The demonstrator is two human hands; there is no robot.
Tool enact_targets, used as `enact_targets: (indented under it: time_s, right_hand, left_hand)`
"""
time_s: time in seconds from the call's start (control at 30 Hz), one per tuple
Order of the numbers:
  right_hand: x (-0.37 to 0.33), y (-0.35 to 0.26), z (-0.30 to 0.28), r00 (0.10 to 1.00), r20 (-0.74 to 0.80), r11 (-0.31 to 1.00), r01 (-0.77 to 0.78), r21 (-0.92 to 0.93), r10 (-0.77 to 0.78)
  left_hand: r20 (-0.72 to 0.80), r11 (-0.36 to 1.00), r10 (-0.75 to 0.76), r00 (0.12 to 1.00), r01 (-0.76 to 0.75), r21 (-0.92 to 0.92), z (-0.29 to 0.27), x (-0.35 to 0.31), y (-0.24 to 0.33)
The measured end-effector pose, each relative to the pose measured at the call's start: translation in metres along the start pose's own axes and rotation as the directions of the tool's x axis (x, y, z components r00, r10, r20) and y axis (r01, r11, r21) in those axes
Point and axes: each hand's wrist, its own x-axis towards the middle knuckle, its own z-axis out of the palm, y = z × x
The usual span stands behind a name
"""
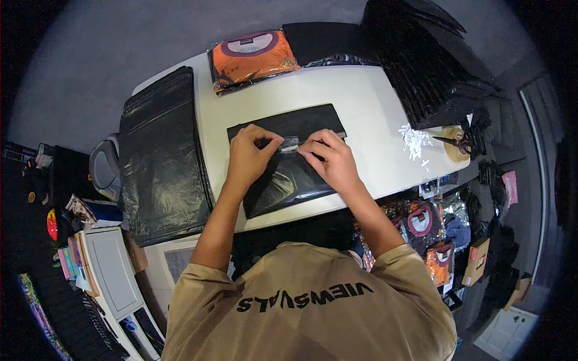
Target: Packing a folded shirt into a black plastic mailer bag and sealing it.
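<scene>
- Head view: the black bag [283,189] lies flat on the table [373,108] under both hands, likely so the top steadies it.
- Left hand [248,151] pinches one end of the pale strip [290,144] over the bag.
- Right hand [332,159] pinches the other, seemingly keeping it straight.
- Black stack [162,159] lies left, perhaps for easy reach.

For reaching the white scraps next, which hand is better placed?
Probably the right hand: the white scraps lie to its right, nearer than to the left hand. Both hands are at the black package, though.
</scene>
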Motion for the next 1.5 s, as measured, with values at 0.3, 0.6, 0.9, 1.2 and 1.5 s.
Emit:
enact_targets:
  time_s: [0.3,0.6,0.9,1.2,1.5]
  right_hand:
    - [-0.002,0.003,0.003,1.0,-0.001,1.0,-0.029,0.003,0.029]
    - [-0.006,0.005,0.007,0.996,0.08,0.997,-0.03,-0.078,0.036]
    - [-0.007,0.006,0.008,0.993,0.103,0.995,-0.056,-0.081,0.064]
    - [-0.013,0.009,-0.001,0.98,0.179,0.996,-0.084,-0.005,0.083]
    - [-0.014,0.0,-0.006,0.984,0.172,0.997,-0.033,-0.07,0.044]
  left_hand:
    - [-0.018,0.997,-0.008,1.0,0.01,0.074,0.008,-0.005,-0.001]
    - [-0.009,0.964,0.107,0.994,-0.102,0.245,0.018,-0.005,-0.016]
    - [-0.001,0.932,0.189,0.982,-0.179,0.315,0.018,-0.01,-0.013]
    - [0.013,0.912,0.206,0.978,-0.197,0.359,0.0,-0.027,0.007]
    - [0.096,0.873,0.331,0.939,-0.343,0.347,0.003,-0.057,0.001]
